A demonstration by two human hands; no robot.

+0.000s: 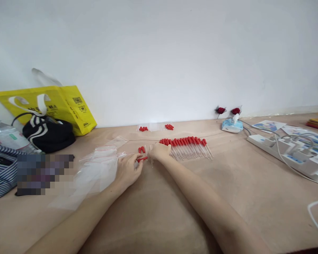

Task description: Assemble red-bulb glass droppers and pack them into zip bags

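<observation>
My left hand [129, 170] pinches a small red piece [142, 159] between thumb and fingers, right of the clear zip bags [98, 167]. Close beside it, my right hand [160, 151] is closed around something I cannot make out; thin clear sticks or plastic show at its left edge. A row of red-tipped thin clear sticks [187, 146] lies side by side just right of my right hand. Loose red pieces [141, 149] rest just beyond my left hand. Two more small groups of red pieces [143, 129] [169, 127] lie near the wall.
On the left stand a yellow bag [82, 109], a black pouch [49, 133], a clear bottle [9, 135] and striped cloth [2, 173]. At right are a tissue pack [231, 126], two dark red flowers [221, 110] and a power strip [263, 141] with plugs and cables.
</observation>
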